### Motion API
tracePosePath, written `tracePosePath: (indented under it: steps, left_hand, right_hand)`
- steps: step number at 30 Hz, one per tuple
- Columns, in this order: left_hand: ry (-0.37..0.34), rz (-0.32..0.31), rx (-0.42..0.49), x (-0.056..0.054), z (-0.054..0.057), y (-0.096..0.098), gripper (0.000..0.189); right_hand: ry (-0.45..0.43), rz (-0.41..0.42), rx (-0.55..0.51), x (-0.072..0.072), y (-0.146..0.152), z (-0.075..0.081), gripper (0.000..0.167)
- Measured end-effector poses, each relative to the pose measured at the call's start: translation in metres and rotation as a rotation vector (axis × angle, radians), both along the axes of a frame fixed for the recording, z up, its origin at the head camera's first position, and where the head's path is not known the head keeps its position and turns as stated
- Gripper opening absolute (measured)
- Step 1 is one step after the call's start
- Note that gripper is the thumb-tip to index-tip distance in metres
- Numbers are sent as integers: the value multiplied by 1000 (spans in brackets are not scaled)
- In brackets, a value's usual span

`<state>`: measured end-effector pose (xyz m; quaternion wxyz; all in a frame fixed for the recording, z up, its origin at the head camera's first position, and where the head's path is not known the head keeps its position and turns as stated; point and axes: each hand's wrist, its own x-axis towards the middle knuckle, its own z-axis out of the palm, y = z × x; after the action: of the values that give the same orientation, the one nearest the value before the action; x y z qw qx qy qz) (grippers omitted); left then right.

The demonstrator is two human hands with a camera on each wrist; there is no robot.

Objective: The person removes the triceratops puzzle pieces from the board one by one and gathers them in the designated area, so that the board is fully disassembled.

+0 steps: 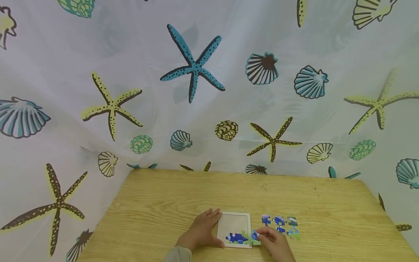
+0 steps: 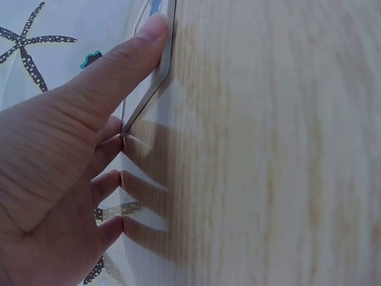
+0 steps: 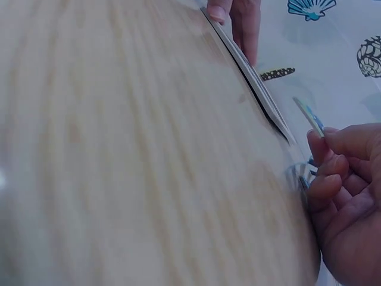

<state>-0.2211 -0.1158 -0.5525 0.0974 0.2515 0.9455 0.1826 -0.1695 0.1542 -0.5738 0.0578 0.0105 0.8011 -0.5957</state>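
A square puzzle tray (image 1: 234,213) with a white rim lies on the table, several joined blue and green pieces (image 1: 238,238) along its lower part. At its left side my left hand (image 1: 204,228) rests, fingers near the upper corner and thumb at the lower one. In the left wrist view the thumb (image 2: 134,50) lies straight against the tray's edge (image 2: 152,92). My right hand (image 1: 273,241) pinches a puzzle piece (image 1: 255,236) over the tray's lower right rim. The right wrist view shows this piece (image 3: 309,116) tilted between thumb and fingertips, held above the table.
Several loose puzzle pieces (image 1: 279,220) lie in rows right of the tray, just beyond the right hand. The wooden table (image 1: 170,196) reaches back to a white cloth (image 1: 147,58) printed with starfish and shells, which encloses the back and sides.
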Motion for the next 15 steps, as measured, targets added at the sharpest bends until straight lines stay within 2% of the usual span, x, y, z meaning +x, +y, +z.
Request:
tracePosePath:
  steps: [11,15]
  left_hand:
    - [4,-5,1,-3,-3,-1,103]
    - [-2,-3,-4,-2,-2,0,103]
  right_hand:
    - [-9,-54,75,10,28,-1,20]
    - [2,-42,82,11,30,-3,17]
